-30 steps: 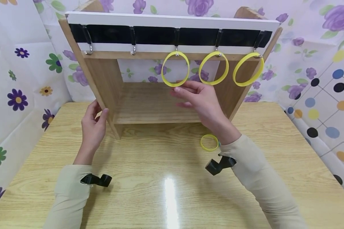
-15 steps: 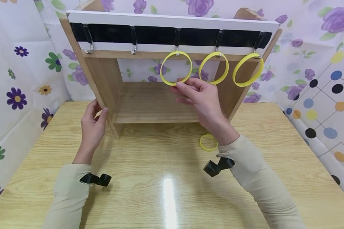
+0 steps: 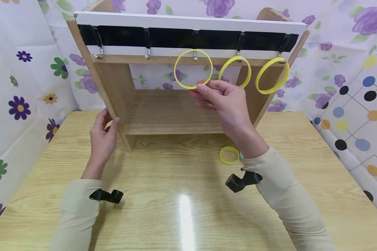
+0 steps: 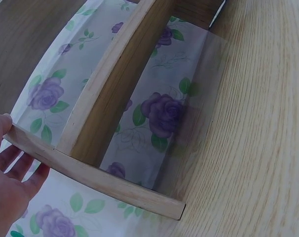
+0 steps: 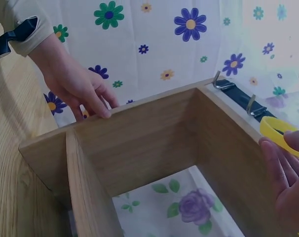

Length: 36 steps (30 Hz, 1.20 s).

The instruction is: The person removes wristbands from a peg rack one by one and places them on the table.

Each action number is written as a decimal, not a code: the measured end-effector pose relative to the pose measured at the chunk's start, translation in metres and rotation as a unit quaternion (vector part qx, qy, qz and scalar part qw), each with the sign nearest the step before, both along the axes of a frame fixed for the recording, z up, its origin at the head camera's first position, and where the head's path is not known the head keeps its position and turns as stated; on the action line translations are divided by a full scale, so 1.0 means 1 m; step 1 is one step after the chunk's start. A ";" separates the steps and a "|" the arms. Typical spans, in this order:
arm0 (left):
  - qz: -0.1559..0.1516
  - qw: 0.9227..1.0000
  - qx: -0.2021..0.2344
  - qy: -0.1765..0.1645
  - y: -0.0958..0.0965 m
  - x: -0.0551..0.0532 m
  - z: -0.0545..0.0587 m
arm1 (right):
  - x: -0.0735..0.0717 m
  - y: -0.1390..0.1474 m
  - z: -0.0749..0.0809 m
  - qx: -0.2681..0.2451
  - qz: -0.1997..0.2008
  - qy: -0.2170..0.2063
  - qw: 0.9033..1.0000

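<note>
The right hand (image 3: pixel 227 103) pinches the yellow ring (image 3: pixel 185 86) in its fingers (image 3: pixel 218 84) by the lower edge, upright at the middle hook (image 3: pixel 195 55), though I can't tell whether around it or in front; it looks light, smooth and springy, so a gentle rim hold should do. The left hand (image 3: pixel 104 134) grasps the wooden shelf (image 3: pixel 172 111), whose right-hand hooks (image 3: pixel 239 42) carry two more rings (image 3: pixel 266 92).
</note>
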<state>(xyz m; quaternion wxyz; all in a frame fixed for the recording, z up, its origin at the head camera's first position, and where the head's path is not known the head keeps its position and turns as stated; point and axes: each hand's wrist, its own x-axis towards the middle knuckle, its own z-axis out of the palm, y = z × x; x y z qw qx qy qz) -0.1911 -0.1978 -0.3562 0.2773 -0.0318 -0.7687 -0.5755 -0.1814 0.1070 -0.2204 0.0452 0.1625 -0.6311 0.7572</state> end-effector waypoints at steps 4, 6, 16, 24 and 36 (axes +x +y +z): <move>-0.001 1.000 -0.003 0.003 0.000 0.000 0.000 | 0.002 0.002 0.002 -0.001 0.002 0.000 1.000; -0.001 1.000 -0.004 0.004 0.000 0.000 0.001 | 0.003 0.003 0.002 0.000 0.003 0.002 1.000; 0.000 1.000 -0.003 0.003 0.000 0.003 0.003 | 0.010 0.021 -0.005 0.073 0.014 0.060 0.995; -0.003 1.000 0.001 0.009 0.001 0.002 0.002 | 0.014 0.044 -0.027 0.125 0.025 0.040 0.991; -0.002 1.000 0.003 0.002 0.000 0.001 0.001 | 0.012 0.078 -0.064 0.157 0.047 -0.010 0.986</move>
